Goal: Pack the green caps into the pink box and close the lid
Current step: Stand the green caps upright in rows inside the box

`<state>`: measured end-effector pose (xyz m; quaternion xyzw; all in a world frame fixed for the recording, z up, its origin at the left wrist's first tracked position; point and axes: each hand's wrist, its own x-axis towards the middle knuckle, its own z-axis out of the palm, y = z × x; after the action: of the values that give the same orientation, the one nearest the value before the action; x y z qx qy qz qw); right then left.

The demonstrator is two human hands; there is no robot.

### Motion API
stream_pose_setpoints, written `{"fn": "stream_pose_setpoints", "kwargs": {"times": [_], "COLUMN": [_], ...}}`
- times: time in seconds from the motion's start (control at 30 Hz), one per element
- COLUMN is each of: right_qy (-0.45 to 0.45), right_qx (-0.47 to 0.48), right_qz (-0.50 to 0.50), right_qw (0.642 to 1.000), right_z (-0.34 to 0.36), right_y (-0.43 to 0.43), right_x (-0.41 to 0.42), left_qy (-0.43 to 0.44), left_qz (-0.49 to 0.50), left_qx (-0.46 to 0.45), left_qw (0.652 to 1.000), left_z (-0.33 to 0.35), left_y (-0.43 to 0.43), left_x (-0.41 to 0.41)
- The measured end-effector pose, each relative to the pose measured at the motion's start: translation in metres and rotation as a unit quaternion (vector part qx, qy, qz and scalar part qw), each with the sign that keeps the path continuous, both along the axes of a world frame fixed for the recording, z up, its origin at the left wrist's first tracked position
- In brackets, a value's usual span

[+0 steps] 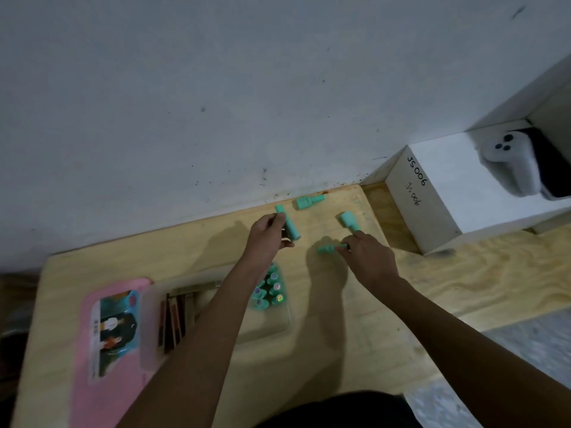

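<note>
On the pale plywood table (355,341), smooth mint-green caps lie scattered near the scuffed white wall (216,88): one cap (310,201) by the table's far edge, another (349,220) to its right. Nearer, a clear, round-cornered plastic box (279,322) holds a cluster of green caps (269,290) standing upright beside dark flat sticks (173,316); its glossy pink lid (111,350) lies open at the left. Both arms reach forward: the left hand (268,231) curls around one cap (290,225), and the right hand (369,253) pinches another cap (328,249) lying on the wood.
</note>
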<state>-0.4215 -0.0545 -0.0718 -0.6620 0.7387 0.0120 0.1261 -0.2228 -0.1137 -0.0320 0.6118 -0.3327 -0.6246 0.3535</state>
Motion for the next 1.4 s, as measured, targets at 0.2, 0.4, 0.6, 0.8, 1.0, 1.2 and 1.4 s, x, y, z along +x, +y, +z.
{"fn": "stream_pose_setpoints", "kwargs": {"times": [0.2,0.4,0.6,0.8,1.0,1.2,1.4], "right_qy": [-0.102,-0.308,-0.303,-0.203,-0.035,0.023,0.047], "right_qx": [-0.003,0.030,0.003,0.032,0.003,-0.030,-0.082], "right_qz": [-0.075,-0.088,-0.006,0.079,0.129,0.146,0.168], "right_qw": [0.992,0.947,0.953,0.975,0.991,0.989,0.981], "right_z": [0.014,0.047,0.081,0.067,0.049,0.039,0.026], "right_y": [0.006,0.020,0.049,0.070,0.078,0.078,0.081], "right_x": [0.003,0.025,0.060,0.094,0.118,0.132,0.134], "left_qy": [0.077,0.100,-0.020,-0.170,-0.237,-0.280,-0.291], "left_qz": [0.034,0.038,-0.003,-0.087,-0.117,-0.123,-0.121], "left_qx": [0.016,-0.002,-0.080,-0.157,-0.157,-0.163,-0.150], "left_qw": [0.996,0.994,0.997,0.969,0.951,0.938,0.937], "left_z": [0.017,0.033,0.042,0.030,0.010,-0.002,-0.018], "left_y": [0.035,0.062,0.087,0.114,0.136,0.147,0.148], "left_x": [0.020,0.048,0.078,0.099,0.109,0.108,0.104]}}
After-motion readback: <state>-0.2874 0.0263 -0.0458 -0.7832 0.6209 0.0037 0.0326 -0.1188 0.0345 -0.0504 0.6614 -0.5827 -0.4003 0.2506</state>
